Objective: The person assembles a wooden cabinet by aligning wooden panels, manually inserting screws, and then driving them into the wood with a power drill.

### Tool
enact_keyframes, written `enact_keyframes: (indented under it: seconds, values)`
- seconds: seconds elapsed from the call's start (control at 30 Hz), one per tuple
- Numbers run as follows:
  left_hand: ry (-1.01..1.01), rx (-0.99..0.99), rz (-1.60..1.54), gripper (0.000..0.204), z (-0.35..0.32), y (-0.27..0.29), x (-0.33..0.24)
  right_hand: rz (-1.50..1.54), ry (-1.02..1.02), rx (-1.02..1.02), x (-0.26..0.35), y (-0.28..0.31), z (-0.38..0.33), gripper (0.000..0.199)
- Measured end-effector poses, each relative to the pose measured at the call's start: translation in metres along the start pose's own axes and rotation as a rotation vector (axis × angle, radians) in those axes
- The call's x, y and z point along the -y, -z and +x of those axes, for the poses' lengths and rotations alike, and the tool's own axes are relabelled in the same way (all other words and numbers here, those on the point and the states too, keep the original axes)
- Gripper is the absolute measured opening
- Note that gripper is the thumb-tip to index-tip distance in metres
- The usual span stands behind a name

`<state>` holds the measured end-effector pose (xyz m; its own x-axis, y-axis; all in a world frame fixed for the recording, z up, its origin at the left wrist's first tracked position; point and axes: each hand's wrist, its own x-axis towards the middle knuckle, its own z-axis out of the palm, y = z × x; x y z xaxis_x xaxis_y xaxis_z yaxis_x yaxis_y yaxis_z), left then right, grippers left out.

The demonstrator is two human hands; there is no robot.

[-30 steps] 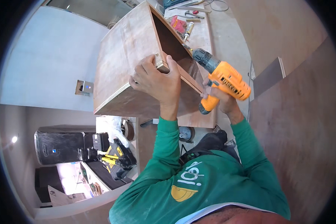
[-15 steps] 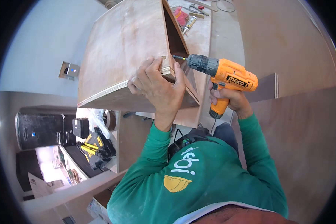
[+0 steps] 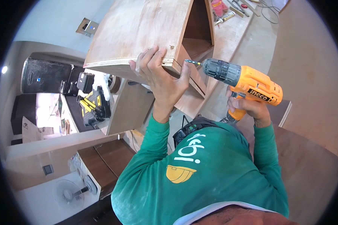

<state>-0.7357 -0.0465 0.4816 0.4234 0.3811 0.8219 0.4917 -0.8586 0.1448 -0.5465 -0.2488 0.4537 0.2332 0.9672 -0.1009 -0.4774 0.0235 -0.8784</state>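
My left hand point(image 3: 165, 80) grips the near corner of a plywood cabinet box point(image 3: 139, 30), fingers over the top panel and thumb on the open side's edge. Just beyond the fingertips, a small rough-rimmed hole or mark point(image 3: 171, 47) shows in the panel. In my right hand point(image 3: 251, 107) is an orange cordless drill point(image 3: 261, 84), fingers wrapped around its handle. Its bit point(image 3: 193, 62) points left toward the box edge, the tip close to my left thumb; whether they touch I cannot tell.
Beyond the box, a sealant tube point(image 3: 225, 17) and several hand tools lie on a board. A yellow-and-black tool case point(image 3: 97, 108) sits at the left. A white fan point(image 3: 69, 195) stands at lower left. Large plywood sheets point(image 3: 308, 56) fill the right side.
The view has turned, bringing the fan into sight. My left fingers now sit clear of the mark on the panel. The drill bit appears slightly farther back from the edge.
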Motion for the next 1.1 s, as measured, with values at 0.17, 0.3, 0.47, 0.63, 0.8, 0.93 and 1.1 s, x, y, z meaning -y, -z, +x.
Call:
enact_keyframes:
  seconds: [0.17, 0.3, 0.47, 0.63, 0.8, 0.93, 1.1]
  values:
    - [-0.005, 0.007, 0.006, 0.077, 0.0, -0.001, 0.0, -0.033, -0.023, 0.056, 0.006, 0.003, 0.014, 0.036]
    - [-0.014, 0.007, 0.043, 0.076, 0.002, -0.002, -0.002, -0.066, -0.068, 0.101, -0.003, 0.022, 0.01, 0.037]
    - [-0.021, 0.027, 0.056, 0.075, 0.0, -0.002, -0.004, -0.092, 0.022, 0.027, 0.002, 0.037, -0.001, 0.036]
    - [-0.027, 0.042, 0.051, 0.076, -0.002, -0.002, 0.0, -0.102, -0.071, 0.03, -0.013, 0.044, 0.006, 0.034]
    - [-0.04, 0.099, 0.075, 0.072, 0.004, 0.005, -0.005, 0.012, -0.137, 0.042, -0.03, 0.032, 0.01, 0.032]
    - [-0.06, 0.113, 0.095, 0.073, 0.006, 0.009, -0.006, -0.03, -0.093, 0.11, -0.03, 0.043, 0.009, 0.036]
    - [-0.037, 0.109, 0.065, 0.076, 0.005, 0.004, -0.005, -0.121, 0.006, 0.095, -0.035, 0.044, 0.012, 0.034]
